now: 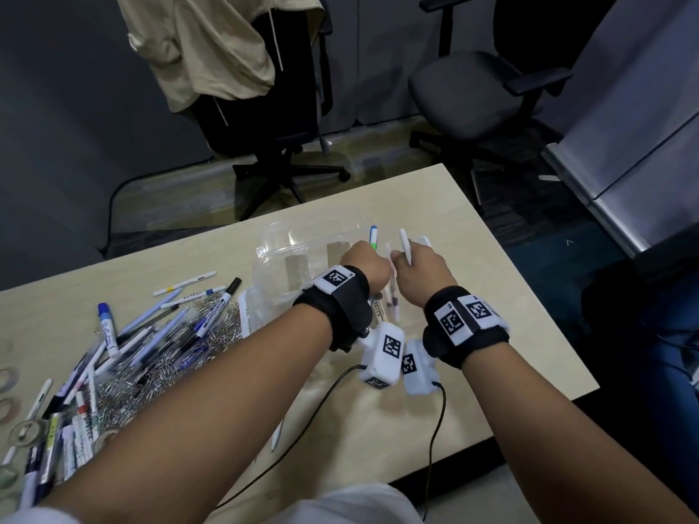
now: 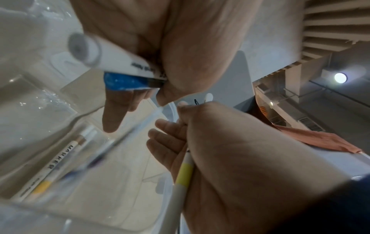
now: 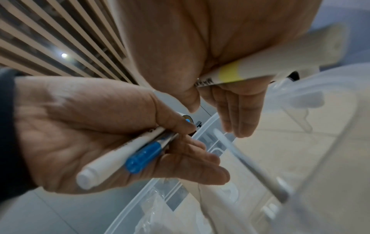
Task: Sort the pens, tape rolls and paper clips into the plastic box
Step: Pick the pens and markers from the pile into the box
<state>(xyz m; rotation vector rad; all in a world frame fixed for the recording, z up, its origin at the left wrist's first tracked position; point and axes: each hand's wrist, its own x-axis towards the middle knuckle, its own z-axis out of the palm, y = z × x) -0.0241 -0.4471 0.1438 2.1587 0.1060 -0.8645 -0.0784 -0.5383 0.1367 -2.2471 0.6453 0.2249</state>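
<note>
Both hands hover over the clear plastic box (image 1: pixel 266 272) in the middle of the table. My left hand (image 1: pixel 368 264) grips a white marker (image 2: pixel 118 58) and a blue-capped pen (image 2: pixel 128 81); a green and blue tip (image 1: pixel 373 236) sticks up from it. Just to the right, my right hand (image 1: pixel 423 270) holds a white pen with a yellow band (image 3: pixel 250 69). Inside the box lie a few markers (image 2: pixel 58 161). A blurred pen (image 3: pixel 250 164) shows over the box. To the left lie a heap of pens (image 1: pixel 151 334) and paper clips (image 1: pixel 132 387), with tape rolls (image 1: pixel 7 380) at the frame's edge.
The box's clear lid (image 1: pixel 302 228) stands open behind it. Two office chairs (image 1: pixel 476 96) stand beyond the table's far edge, one draped with a beige jacket (image 1: pixel 212 43). Camera cables (image 1: pixel 435 440) trail across the near table. One loose pen (image 1: pixel 278 433) lies between my forearms.
</note>
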